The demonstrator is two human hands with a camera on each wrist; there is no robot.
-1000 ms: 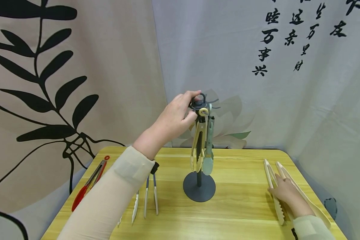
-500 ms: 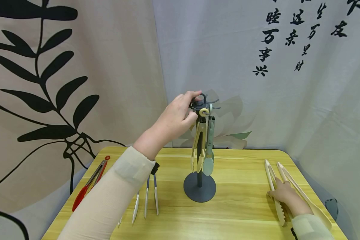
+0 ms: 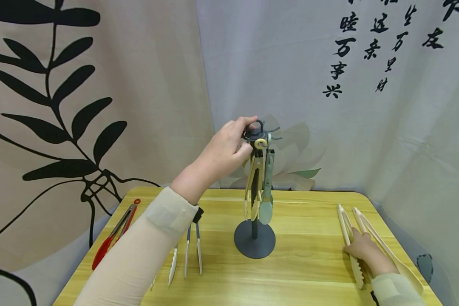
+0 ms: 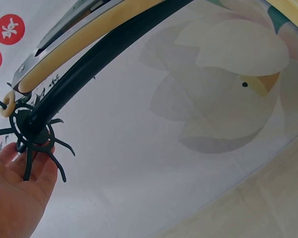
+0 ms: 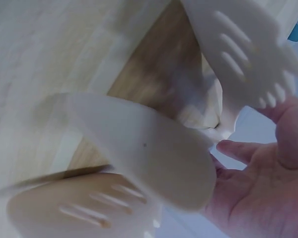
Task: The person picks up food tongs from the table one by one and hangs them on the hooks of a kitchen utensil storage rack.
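Note:
My left hand (image 3: 229, 142) grips the top of a dark hook stand (image 3: 254, 246), fingers at its loop handle. In the left wrist view the fingers (image 4: 43, 171) curl against the hub of hooks. From the hooks hang yellow tongs (image 3: 262, 168) and pale green tongs (image 3: 269, 176). Over at the right, my right hand (image 3: 367, 250) holds one arm of the cream tongs (image 3: 355, 270), thumb on its left side. A second cream pair of tongs (image 3: 411, 274) lies just right of that hand. Slotted and solid tong heads (image 5: 144, 153) fill the right wrist view.
Red tongs (image 3: 104, 250) lie at the table's left edge. Beside the left forearm are blue-handled tongs (image 3: 199, 255) and a serrated, white-tipped pair (image 3: 172, 267). Printed curtains (image 3: 157, 127) stand behind the wooden table (image 3: 306, 238).
The right hand shifts slightly back toward me over the cream tongs, its fingers moving a little. The left hand, stand and hanging tongs stay in place.

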